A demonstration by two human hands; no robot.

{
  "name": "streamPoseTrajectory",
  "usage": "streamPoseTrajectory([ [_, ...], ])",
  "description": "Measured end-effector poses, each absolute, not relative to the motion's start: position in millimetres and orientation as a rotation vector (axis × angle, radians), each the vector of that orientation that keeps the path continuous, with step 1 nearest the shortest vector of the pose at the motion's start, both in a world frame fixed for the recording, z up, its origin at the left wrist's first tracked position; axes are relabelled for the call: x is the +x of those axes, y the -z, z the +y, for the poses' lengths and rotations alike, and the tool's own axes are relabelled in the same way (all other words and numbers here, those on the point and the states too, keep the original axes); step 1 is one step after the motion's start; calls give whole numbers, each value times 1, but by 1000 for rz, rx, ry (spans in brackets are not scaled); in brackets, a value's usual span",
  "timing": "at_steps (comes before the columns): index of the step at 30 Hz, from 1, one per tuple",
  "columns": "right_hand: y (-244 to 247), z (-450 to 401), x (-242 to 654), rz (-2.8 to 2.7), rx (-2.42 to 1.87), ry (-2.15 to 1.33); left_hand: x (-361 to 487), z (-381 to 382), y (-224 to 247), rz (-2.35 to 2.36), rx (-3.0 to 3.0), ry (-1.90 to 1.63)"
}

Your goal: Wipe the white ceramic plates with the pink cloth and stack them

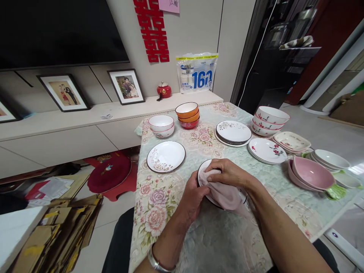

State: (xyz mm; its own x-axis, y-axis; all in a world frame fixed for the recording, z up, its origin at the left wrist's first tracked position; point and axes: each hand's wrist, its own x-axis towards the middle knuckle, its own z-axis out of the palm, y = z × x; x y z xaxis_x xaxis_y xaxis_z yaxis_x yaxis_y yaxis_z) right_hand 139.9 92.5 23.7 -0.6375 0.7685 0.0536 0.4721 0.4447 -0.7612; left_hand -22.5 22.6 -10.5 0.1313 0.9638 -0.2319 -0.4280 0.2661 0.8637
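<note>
A white plate with a dark rim (pixel 202 167) is tilted up over the near part of the table, mostly covered by a pale pink cloth (pixel 227 195). My left hand (pixel 192 199) grips the plate's left edge, with its thumb over the front. Bunched against the plate's face, the cloth is gripped in my right hand (pixel 227 174). Beyond my hands, a single flowered plate (pixel 166 155) lies to the left. A stack of similar dark-rimmed plates (pixel 233 131) lies farther back to the right.
White bowls (pixel 161 125) and orange bowls over a red one (pixel 187 113) stand at the back. On the right are tall white bowls (pixel 270 117), floral plates (pixel 267 149), square dishes (pixel 292 140), pink bowls (pixel 313 172) and small white bowls (pixel 331 159). Flattened cardboard (pixel 59 231) lies lower left.
</note>
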Motion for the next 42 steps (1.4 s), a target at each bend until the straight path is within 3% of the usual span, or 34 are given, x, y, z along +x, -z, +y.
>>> streamPoseTrajectory([
  [8, -14, 95, 133, -2230, -1236, -718, -22, 23, 10, 924, 715, -1147],
  [17, -19, 94, 136, -2268, -1141, -936, -22, 22, 7, 914, 722, -1135],
  [42, -16, 97, 141, -2269, -1175, -883, -22, 22, 9, 970, 739, -1149],
])
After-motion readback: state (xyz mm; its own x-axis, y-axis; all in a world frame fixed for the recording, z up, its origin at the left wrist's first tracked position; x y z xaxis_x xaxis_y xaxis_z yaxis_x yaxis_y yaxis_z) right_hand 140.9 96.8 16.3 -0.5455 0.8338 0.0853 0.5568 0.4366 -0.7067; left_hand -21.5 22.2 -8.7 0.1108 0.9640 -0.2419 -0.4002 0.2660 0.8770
